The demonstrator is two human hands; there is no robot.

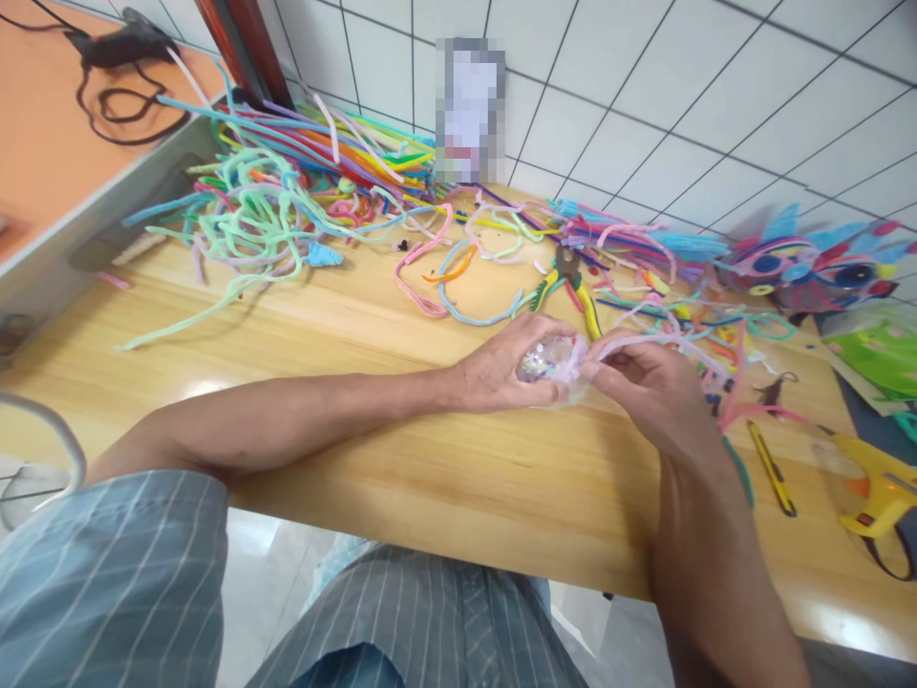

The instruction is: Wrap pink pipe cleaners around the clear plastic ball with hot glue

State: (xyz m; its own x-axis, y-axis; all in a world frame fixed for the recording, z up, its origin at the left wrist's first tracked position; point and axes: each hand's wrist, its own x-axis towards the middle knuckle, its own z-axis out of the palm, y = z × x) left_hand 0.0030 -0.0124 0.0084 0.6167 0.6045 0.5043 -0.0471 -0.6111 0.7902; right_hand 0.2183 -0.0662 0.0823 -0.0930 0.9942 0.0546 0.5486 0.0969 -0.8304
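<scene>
My left hand point(498, 368) is closed round a small transparent container point(544, 361) with shiny, multicoloured bits inside; its exact kind is hard to make out. A pale purple pipe cleaner point(645, 341) lies against the container's right side. My right hand point(649, 382) pinches this pipe cleaner between thumb and fingers, close to the container, and its loose length trails off to the right. Just beyond both hands lie pliers point(565, 277) with yellow and green handles. Loose pink and blue pipe cleaners point(465, 311) curl on the table behind my left hand.
Bundled and tangled pipe cleaners point(250, 215) cover the table's back left. Finished-looking owl-like figures point(802, 268) stand at the back right. A yellow cutter knife point(772, 468) and a yellow glue gun point(878, 487) lie at the right. A phone point(473, 105) leans on the tiled wall.
</scene>
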